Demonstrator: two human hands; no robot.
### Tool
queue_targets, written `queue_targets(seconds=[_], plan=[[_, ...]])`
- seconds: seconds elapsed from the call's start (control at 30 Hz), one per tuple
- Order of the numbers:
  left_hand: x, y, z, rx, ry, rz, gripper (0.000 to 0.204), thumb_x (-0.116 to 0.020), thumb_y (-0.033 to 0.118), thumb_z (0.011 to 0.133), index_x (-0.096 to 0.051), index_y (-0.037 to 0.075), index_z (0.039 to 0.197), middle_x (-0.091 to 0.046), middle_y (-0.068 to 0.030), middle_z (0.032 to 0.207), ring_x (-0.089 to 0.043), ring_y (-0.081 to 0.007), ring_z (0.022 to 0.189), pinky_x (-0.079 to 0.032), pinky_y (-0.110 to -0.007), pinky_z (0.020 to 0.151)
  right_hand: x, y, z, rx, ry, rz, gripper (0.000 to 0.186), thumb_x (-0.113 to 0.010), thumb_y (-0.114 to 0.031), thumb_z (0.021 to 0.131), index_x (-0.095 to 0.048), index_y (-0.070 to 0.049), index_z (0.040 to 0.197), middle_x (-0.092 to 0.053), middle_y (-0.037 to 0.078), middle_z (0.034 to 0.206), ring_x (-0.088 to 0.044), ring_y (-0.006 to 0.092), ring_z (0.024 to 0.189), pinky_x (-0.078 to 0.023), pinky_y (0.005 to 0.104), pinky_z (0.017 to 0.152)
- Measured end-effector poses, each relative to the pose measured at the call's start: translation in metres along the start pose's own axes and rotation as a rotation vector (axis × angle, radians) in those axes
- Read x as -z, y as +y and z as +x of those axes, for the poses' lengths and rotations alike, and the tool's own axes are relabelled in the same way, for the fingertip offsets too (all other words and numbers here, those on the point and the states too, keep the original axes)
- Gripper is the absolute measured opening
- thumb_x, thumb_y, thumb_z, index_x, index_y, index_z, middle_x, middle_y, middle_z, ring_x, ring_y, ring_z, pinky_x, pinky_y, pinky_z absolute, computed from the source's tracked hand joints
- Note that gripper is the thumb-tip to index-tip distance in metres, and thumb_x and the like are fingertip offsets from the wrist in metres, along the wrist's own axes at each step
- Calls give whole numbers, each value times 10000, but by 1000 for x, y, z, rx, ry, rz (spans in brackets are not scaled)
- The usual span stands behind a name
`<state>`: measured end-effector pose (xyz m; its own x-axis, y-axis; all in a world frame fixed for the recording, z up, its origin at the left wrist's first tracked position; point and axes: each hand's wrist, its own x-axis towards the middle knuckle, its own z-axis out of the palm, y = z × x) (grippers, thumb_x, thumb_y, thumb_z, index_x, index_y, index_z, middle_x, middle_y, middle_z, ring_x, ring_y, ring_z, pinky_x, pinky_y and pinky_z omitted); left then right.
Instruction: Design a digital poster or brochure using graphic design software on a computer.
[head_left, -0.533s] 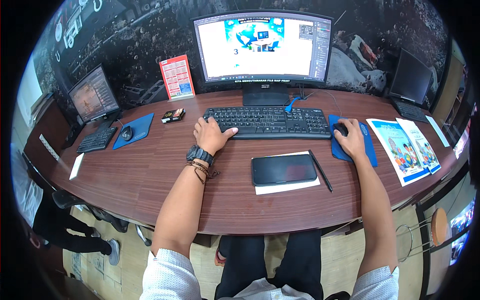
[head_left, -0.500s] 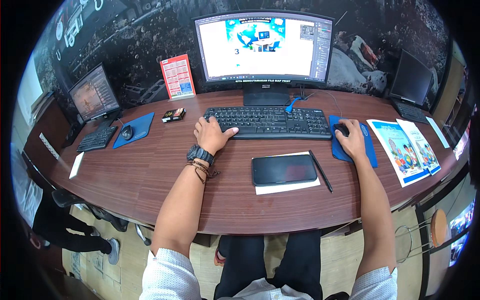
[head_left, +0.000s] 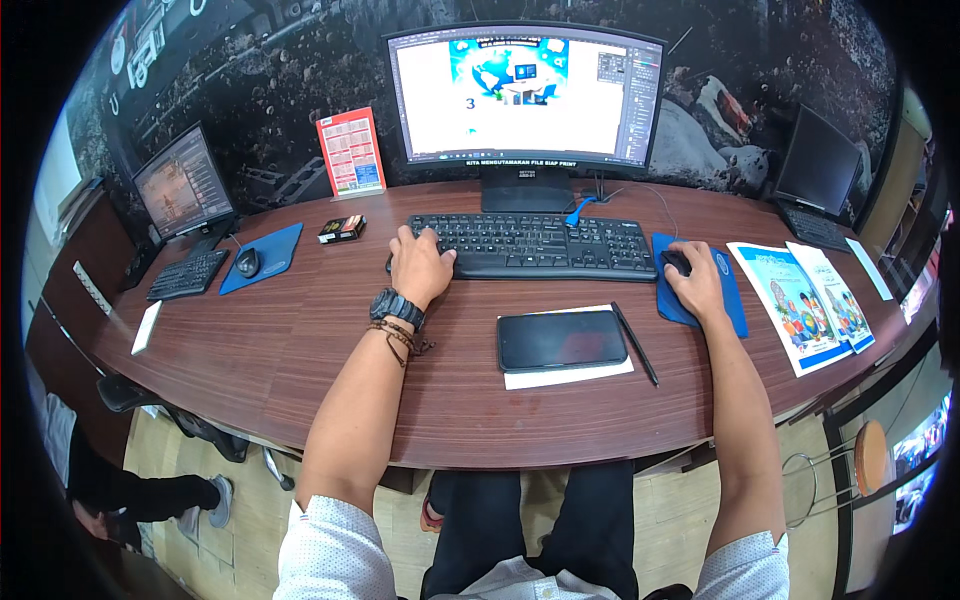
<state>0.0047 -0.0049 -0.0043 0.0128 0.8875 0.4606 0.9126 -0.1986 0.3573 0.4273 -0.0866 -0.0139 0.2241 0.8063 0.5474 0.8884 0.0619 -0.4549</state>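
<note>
Keyboard point(head_left: 540, 247) under the left hand point(head_left: 420, 270), its grip released, computer mouse point(head_left: 677, 263) grasped in the right hand point(head_left: 698, 285), smartphone point(head_left: 562, 341) on the wood-grained surface point(head_left: 250, 360).

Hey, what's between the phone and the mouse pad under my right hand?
The head view shows a black pen, then bare desk, between the smartphone and that mouse pad.
</note>
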Motion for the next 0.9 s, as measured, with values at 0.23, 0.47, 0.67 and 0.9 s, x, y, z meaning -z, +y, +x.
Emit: queue_targets(seconds=[0.23,0.47,0.67,0.9], plan=[[8,7,1,124,-93,99,551,-747,383,846,-659,-116,1062,-477,-257,1291,-508,-428,1180,-497,-490,978,-1,-1,-1,-5,4,24,324,-674,-190,829,-684,-82,1135,-594,151,1201,-600,350,1128,-487,421,970],[3,1,2,115,-74,72,505,-736,371,846,-682,-93,1039,-489,-305,1268,-482,-475,1184,-469,-510,986,-3,4,1,35,18,25,319,-679,-198,828,-689,-79,1124,-592,156,1199,-602,353,1116,-488,424,963],[-2,-2,-2,-212,37,5,277,-710,281,878,-752,83,1067,-480,-266,1375,-441,-431,1269,-360,-506,1075,-3,2,0,13,8,29,320,-680,-203,828,-689,-82,1124,-588,155,1209,-591,352,1137,-481,425,974],[5,8,-4,-100,-32,6,376,-715,364,876,-733,97,1140,-466,-272,1402,-407,-433,1314,-325,-530,1100,-2,5,1,11,8,21,322,-670,-191,823,-689,-77,1123,-591,152,1213,-589,351,1143,-476,423,984]])
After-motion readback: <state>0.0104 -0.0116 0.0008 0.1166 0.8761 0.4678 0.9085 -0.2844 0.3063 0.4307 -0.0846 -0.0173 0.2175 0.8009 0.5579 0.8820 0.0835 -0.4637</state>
